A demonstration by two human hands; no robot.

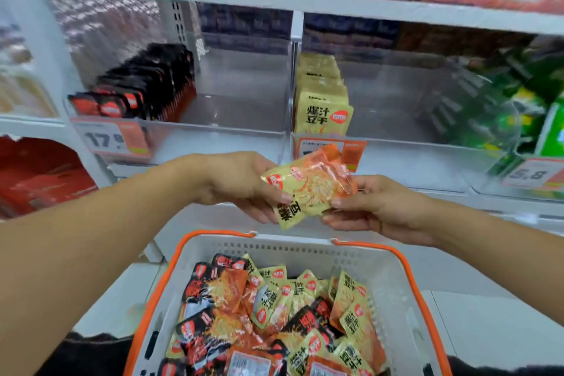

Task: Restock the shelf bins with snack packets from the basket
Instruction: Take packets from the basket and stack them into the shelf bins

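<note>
Both my left hand (244, 183) and right hand (375, 207) grip yellow packets (308, 189) above the basket (366, 256), which remains nearly full.

Snack packets (308, 189): glossy, crinkled plastic film, yellow and orange. Basket (393, 293): matt white perforated plastic with smooth orange plastic rim. Shelf bins (232, 131): clear, glossy plastic. Shelf (274, 0): smooth white painted finish. Price labels (113, 139): printed paper.
</note>
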